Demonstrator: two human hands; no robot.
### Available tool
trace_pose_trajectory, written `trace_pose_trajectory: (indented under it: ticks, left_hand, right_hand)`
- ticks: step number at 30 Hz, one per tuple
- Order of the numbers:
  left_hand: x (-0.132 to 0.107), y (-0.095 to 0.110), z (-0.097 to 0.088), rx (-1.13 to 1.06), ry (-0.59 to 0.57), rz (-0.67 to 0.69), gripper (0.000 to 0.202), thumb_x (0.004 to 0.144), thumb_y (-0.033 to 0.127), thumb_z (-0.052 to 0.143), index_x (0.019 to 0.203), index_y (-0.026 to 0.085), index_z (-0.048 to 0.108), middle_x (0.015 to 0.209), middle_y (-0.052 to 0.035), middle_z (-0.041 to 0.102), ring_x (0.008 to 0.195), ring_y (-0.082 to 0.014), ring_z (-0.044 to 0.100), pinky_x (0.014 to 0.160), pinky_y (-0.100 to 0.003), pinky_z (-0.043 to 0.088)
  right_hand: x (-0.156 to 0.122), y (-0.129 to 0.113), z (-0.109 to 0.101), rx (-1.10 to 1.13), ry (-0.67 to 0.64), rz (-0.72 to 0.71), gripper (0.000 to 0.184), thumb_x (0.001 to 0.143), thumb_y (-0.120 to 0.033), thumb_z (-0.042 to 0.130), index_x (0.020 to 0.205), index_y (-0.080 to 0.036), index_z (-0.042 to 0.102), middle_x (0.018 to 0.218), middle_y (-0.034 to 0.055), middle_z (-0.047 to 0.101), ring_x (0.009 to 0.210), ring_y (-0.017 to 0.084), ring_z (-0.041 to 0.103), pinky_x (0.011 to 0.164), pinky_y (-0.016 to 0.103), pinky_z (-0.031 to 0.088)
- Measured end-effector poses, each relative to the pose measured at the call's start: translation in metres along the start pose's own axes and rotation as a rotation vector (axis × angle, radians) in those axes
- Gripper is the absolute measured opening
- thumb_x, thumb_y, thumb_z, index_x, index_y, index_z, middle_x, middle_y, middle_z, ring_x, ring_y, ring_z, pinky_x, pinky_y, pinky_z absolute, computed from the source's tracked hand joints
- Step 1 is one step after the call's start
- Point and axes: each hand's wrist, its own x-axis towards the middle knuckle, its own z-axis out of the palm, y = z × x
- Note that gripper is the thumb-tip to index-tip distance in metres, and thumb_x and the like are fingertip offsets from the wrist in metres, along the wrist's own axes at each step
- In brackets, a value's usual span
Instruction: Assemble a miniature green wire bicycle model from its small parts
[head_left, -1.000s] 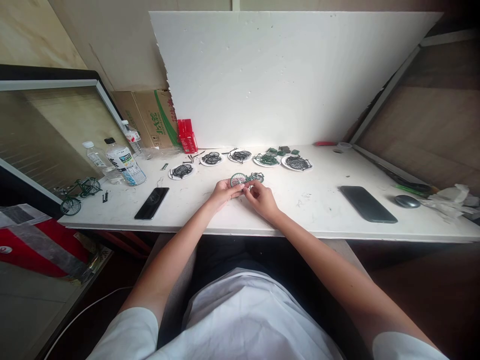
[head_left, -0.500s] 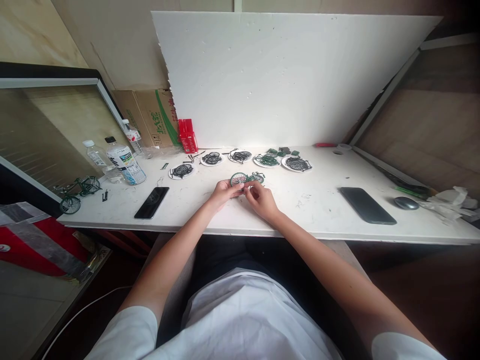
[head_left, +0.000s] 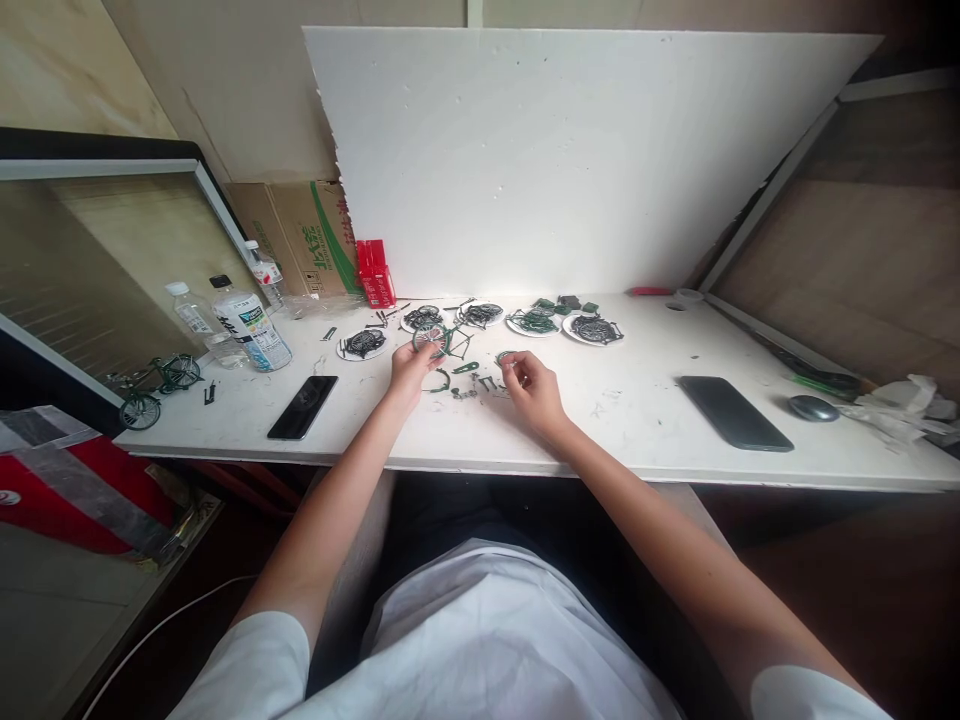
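Note:
My left hand (head_left: 411, 366) grips a small green model bicycle (head_left: 442, 341) by its wheel and holds it just above the white table (head_left: 645, 400). My right hand (head_left: 529, 388) is a little to the right, with its fingers pinched on a small green part (head_left: 504, 357). Several loose green and metal pieces (head_left: 461, 381) lie on the table between my hands. Behind them stand several small white plates (head_left: 592, 328) heaped with dark bicycle parts.
A finished green model bicycle (head_left: 154, 385) stands at the table's left end, near water bottles (head_left: 251, 325). One black phone (head_left: 303, 406) lies left of my hands, another (head_left: 733, 412) to the right, beside a mouse (head_left: 813, 407). A white foam board (head_left: 570, 150) and a red box (head_left: 375, 272) stand behind.
My hands have come apart. The left hand has carried the model bicycle up and to the left, the right hand stays with a small part, and loose pieces now lie between them.

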Motion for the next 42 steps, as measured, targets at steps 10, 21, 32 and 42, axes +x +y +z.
trace_pose_trajectory:
  ticks: [10,21,32,42]
  left_hand:
    - [0.018,-0.003,-0.022,0.337,0.218,0.474,0.036,0.08,0.037,0.086,0.104,0.014,0.072,0.106,-0.0131,0.081,0.101,-0.0251,0.079,0.096,-0.04,0.064]
    - [0.005,-0.004,-0.025,0.729,0.22,0.731,0.031,0.095,0.033,0.072,0.12,0.017,0.082,0.11,-0.0118,0.084,0.093,-0.0249,0.078,0.094,-0.038,0.062]
    - [0.01,-0.013,-0.029,0.661,0.181,0.635,0.034,0.096,0.037,0.07,0.12,0.016,0.081,0.112,-0.0095,0.084,0.095,-0.0231,0.078,0.094,-0.034,0.063]
    - [0.003,-0.011,-0.023,0.576,0.138,0.548,0.033,0.092,0.039,0.074,0.114,0.017,0.082,0.105,-0.0084,0.083,0.097,-0.0236,0.076,0.096,-0.035,0.062]
  right_hand:
    - [0.026,0.021,-0.03,-0.226,-0.098,0.004,0.029,0.103,-0.045,0.058,0.102,-0.02,0.071,0.095,0.0097,0.076,0.084,0.025,0.068,0.071,0.035,0.047]
    - [0.02,0.031,-0.032,-0.27,-0.281,-0.026,0.051,0.108,-0.057,0.049,0.082,-0.023,0.078,0.089,0.0089,0.078,0.095,0.029,0.064,0.083,0.04,0.047]
    - [0.018,0.036,-0.025,-0.385,-0.231,0.029,0.044,0.106,-0.048,0.052,0.082,-0.022,0.078,0.09,0.0115,0.077,0.101,0.032,0.062,0.085,0.04,0.046]
    - [0.013,0.054,-0.02,-0.552,-0.318,-0.176,0.035,0.102,-0.043,0.064,0.126,-0.026,0.083,0.129,0.0161,0.069,0.124,0.039,0.052,0.105,0.055,0.046]
